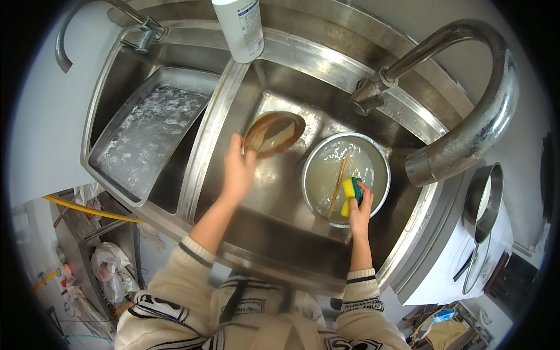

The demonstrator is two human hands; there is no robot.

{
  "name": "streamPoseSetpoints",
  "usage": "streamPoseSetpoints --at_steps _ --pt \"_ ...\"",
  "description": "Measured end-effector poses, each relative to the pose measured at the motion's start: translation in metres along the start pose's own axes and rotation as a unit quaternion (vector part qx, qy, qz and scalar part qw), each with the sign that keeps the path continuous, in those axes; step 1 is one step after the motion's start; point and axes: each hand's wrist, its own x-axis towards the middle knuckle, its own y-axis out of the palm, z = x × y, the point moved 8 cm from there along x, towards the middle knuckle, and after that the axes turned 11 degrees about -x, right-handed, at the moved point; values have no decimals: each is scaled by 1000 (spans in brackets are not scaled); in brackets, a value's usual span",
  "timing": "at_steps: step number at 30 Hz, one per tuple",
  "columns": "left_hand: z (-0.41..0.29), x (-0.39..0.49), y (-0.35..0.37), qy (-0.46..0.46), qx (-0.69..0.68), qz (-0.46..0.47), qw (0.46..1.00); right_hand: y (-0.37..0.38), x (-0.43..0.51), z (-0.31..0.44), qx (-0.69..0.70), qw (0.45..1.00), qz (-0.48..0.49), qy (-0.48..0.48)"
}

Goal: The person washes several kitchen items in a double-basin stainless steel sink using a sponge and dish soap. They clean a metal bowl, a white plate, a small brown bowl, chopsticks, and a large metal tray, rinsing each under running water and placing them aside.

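My left hand (pixel 238 175) grips the near edge of a shallow brownish bowl (pixel 286 135), slightly blurred and tilted above the sink basin's floor. My right hand (pixel 361 214) pinches a yellow and green scouring sponge (pixel 348 189) over the near right side of a round metal basin (pixel 304 179). Cloudy water fills the round basin. Thin wooden chopsticks (pixel 338 187) lean across it, left of the sponge. A clear rounded edge, perhaps another dish, shows under the water. The round basin stands inside the right-hand compartment of a stainless steel sink (pixel 262 197).
A rectangular metal tray (pixel 144 131) with cloudy water sits in the left compartment. A white bottle (pixel 243 35) stands at the divider's far end. Faucets arch at the right (pixel 498 87) and far left (pixel 140 22). A metal pan (pixel 492 210) is on the right counter.
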Motion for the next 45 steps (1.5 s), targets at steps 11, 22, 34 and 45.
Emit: streamPoseSetpoints --at_steps 11,22,34,45 --pt "19 -41 1 -347 -349 13 870 7 31 70 -122 982 114 -87" --pt "-111 -1 -46 -241 -427 -11 872 -61 107 415 36 841 -129 -524" --pt "-179 92 -91 -168 -582 -7 796 -27 118 498 4 841 -176 -512" --pt "-195 118 -86 -152 -561 -30 813 -28 121 498 37 829 -176 -530"
